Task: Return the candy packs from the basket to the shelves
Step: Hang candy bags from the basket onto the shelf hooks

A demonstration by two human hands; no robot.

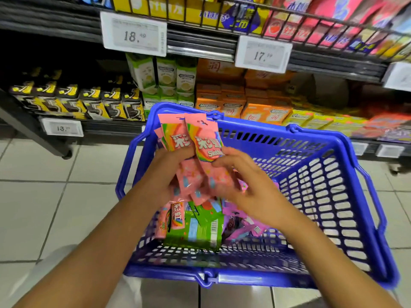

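A fan of pink candy packs (201,141) stands upright above the blue basket (347,174), long axes running near to far, hang-tab ends pointing toward the shelves. The front pack reads "Skittles" under white Chinese characters on a rainbow band. The left hand (164,174) grasps the fan from the left, fingers curled round it though partly hidden behind the packs; the right hand (233,172) pinches the lower part of the front pack with its fingertips. Below the hands, more pink packs hang blurred. In the basket's near left corner lie green packs (198,227) with a barcode showing, another pink one with a rainbow and Chinese writing, and purple packs (240,221) to the right, their print too small to read. The basket sits on pale floor tiles (44,196). Beyond it, shelves (200,43) carry black-and-yellow "5" boxes at left, green and orange Doublemint cartons in the middle, yellow Ricola boxes at right. Price tags read 18.49, 17 and 13, small digits unclear.
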